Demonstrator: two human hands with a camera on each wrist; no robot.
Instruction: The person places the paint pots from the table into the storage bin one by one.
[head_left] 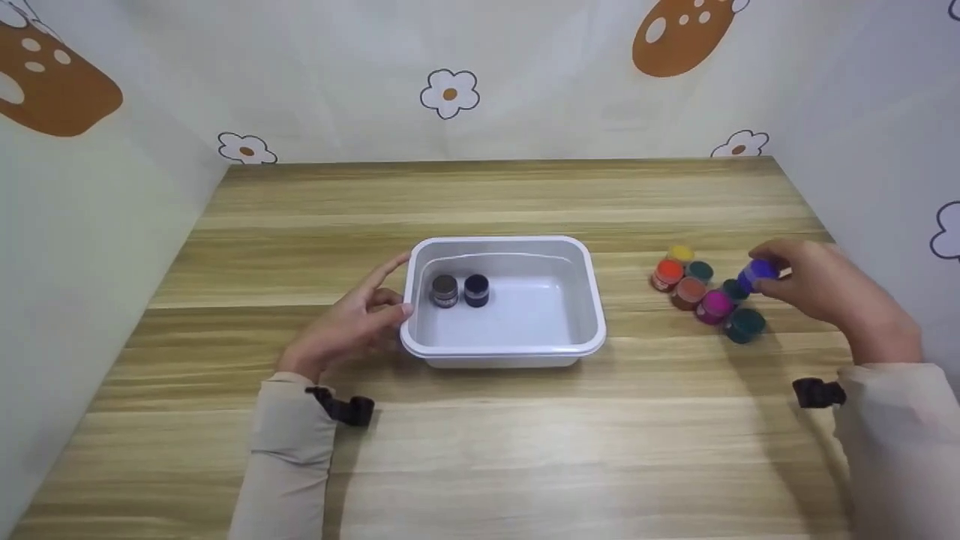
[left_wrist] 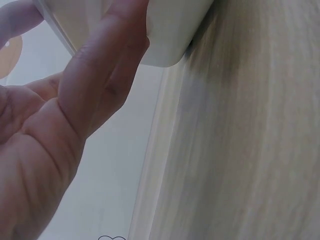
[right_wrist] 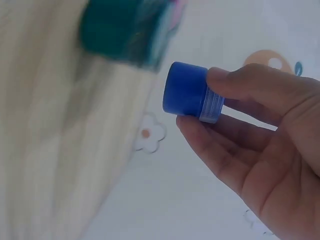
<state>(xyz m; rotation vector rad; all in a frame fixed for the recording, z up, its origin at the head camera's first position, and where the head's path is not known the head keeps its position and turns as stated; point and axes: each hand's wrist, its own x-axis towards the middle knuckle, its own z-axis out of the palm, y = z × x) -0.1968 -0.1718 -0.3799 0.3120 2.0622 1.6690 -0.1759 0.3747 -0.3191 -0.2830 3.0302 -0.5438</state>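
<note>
My right hand (head_left: 832, 292) pinches a small blue paint jar (right_wrist: 187, 90) between thumb and fingers, at the right end of a cluster of jars. In the right wrist view the jar is tipped on its side, its clear body showing past the blue paint. At the left end of a white plastic basin (head_left: 502, 349), my left hand (head_left: 349, 322) holds the rim, thumb at the edge and fingers along the outer wall. Inside the basin, toward its left, stand a dark grey jar (head_left: 445, 291) and a near-black jar (head_left: 477, 290).
Beside the right hand sit paint jars: yellow (head_left: 681, 254), red (head_left: 667, 275), brown (head_left: 689, 293), magenta (head_left: 715, 307) and several dark green, one in front (head_left: 745, 325). The wooden table (head_left: 525, 450) meets patterned cloth walls at its back and sides.
</note>
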